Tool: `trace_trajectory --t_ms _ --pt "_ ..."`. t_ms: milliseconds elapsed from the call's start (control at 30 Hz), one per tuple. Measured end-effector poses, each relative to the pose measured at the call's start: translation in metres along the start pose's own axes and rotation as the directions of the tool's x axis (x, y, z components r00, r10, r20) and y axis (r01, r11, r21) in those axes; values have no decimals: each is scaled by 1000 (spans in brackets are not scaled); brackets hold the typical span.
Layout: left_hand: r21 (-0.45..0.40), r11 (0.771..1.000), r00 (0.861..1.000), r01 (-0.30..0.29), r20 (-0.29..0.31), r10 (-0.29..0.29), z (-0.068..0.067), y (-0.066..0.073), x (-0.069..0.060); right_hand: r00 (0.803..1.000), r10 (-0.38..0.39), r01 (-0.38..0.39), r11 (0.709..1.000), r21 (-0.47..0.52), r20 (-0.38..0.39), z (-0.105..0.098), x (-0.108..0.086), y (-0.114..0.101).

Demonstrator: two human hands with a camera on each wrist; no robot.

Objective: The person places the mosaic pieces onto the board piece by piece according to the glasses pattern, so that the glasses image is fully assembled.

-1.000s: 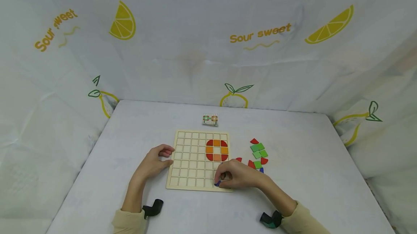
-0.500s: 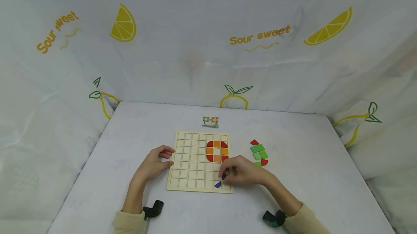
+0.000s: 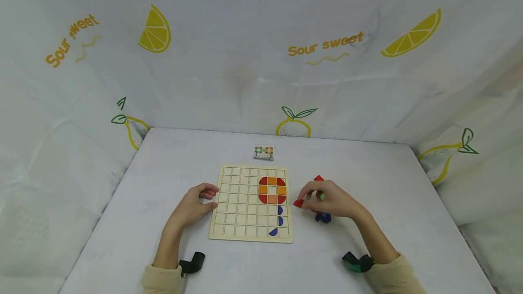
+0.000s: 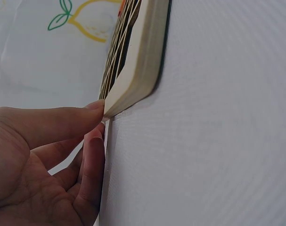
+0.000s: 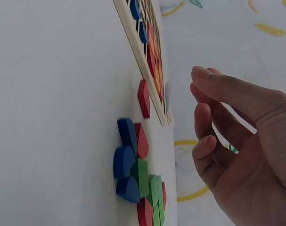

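The left hand (image 3: 191, 206) touches the left edge of the wooden grid board (image 3: 250, 239); in the left wrist view the thumb of that hand (image 4: 44, 157) rests against the board's edge (image 4: 143, 70). Over the loose pieces right of the board hovers the right hand (image 3: 332, 199), thumb and index finger bent toward each other. The right wrist view shows that hand (image 5: 246, 141) holding nothing, above a red piece (image 5: 143, 99), blue pieces (image 5: 124, 162) and green pieces (image 5: 142, 178). On the board's right side lie three blue pieces (image 3: 280, 221) below a red-and-orange ring (image 3: 272, 199).
A small pattern card (image 3: 263, 152) lies behind the board. Loose blue pieces (image 3: 323, 217) sit below the right hand, which partly hides the pile. Black wrist devices (image 3: 193, 262) are worn near both sleeves. A printed white cloth (image 3: 229, 57) hangs behind the table.
The right hand has moved off the board to the right, over the loose pieces. Three blue pieces now show uncovered on the board. The left hand stays put.
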State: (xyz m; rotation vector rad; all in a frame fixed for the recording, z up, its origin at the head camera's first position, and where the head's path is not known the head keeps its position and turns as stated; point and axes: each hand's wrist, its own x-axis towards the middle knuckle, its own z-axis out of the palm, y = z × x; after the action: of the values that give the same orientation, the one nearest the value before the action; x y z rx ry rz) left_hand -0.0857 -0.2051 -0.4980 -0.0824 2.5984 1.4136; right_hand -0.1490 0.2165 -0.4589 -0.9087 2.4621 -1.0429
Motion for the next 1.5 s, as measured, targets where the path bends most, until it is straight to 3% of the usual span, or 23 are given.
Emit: trace_trajectory --t_ms 167,533,800,1500 --pt "-2 1000 1000 -5 -3 5 -1 1 0 995 58 -61 998 -30 -76 -16 -8 16" --pt "-7 1000 1000 -8 -2 8 -3 1 0 978 104 -111 993 -34 -182 -36 -18 62" --pt "-3 1000 1000 -3 -4 3 -3 0 0 976 129 -137 990 -33 -174 -44 -16 79" --pt "-14 1000 1000 -5 -2 5 -1 0 -1 970 189 -195 980 -27 -156 -55 -20 91"
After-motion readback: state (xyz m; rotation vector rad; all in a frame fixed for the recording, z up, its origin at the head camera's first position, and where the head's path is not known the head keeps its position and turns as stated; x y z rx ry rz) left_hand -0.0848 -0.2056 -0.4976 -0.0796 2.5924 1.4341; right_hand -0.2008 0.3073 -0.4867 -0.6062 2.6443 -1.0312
